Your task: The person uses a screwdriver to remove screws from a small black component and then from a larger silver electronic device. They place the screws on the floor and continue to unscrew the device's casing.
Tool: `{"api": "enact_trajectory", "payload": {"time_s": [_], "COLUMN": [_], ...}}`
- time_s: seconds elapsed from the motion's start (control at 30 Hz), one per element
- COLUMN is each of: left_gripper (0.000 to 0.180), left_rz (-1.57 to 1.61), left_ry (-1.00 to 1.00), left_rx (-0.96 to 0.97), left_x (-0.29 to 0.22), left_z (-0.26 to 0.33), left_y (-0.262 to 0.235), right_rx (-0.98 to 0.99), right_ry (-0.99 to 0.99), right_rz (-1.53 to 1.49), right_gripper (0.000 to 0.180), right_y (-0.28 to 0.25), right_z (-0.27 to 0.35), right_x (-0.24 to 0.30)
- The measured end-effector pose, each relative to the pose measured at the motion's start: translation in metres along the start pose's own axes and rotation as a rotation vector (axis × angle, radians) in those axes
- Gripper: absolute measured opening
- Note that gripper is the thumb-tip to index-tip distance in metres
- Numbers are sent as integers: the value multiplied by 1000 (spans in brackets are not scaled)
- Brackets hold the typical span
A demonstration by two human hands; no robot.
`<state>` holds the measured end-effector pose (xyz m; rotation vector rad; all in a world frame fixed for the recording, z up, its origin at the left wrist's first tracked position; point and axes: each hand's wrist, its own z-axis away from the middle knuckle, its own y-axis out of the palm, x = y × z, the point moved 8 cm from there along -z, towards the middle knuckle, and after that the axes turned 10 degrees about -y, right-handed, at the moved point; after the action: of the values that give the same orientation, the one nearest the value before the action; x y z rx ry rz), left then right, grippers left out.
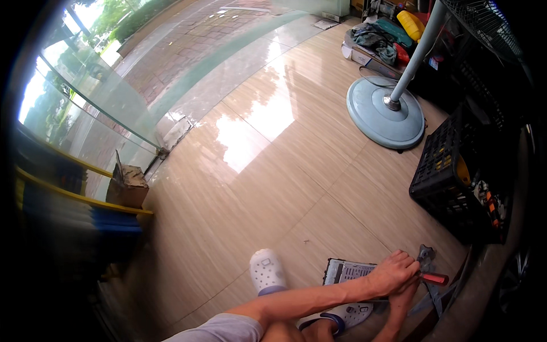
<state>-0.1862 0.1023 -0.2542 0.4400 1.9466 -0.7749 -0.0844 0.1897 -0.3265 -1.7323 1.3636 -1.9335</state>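
At the lower right my left hand (393, 272) is closed, reaching across from the left. My right hand (403, 295) is closed just below and against it. A red-handled tool (434, 278) sticks out to the right from between the hands; its working end is hidden. The right hand appears to grip it; what the left fingers hold is hidden. Just beyond the hands is a dark grey metal piece (425, 255). Beneath the left wrist a grey slotted panel with a dark frame (348, 271) lies on the floor, partly covered by my arm.
My feet in white clogs (268, 271) stand nearby. A black plastic crate (436, 165) holding tools is at right, behind it a round fan base (382, 111). A cardboard box (130, 185) and yellow-edged rack (85, 196) stand at left, near a glass door (108, 97).
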Motion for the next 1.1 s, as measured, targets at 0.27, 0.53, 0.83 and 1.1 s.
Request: {"api": "enact_trajectory", "payload": {"time_s": [0.27, 0.53, 0.83, 1.1], "left_gripper": [30, 36, 21, 29], "left_rz": [88, 10, 247, 74], "left_ry": [-14, -5, -166, -503], "left_rx": [132, 106, 226, 424], "left_x": [0, 10, 27, 91], "left_z": [1, 0, -7, 7], "left_y": [12, -8, -3, -20], "right_rx": [-2, 139, 53, -11], "right_ry": [-76, -121, 94, 13], "right_rz": [164, 169, 0, 81], "right_gripper": [42, 19, 11, 18], "right_y": [-4, 1, -7, -11], "right_z": [-5, -28, -17, -21], "right_x": [12, 43, 16, 28]}}
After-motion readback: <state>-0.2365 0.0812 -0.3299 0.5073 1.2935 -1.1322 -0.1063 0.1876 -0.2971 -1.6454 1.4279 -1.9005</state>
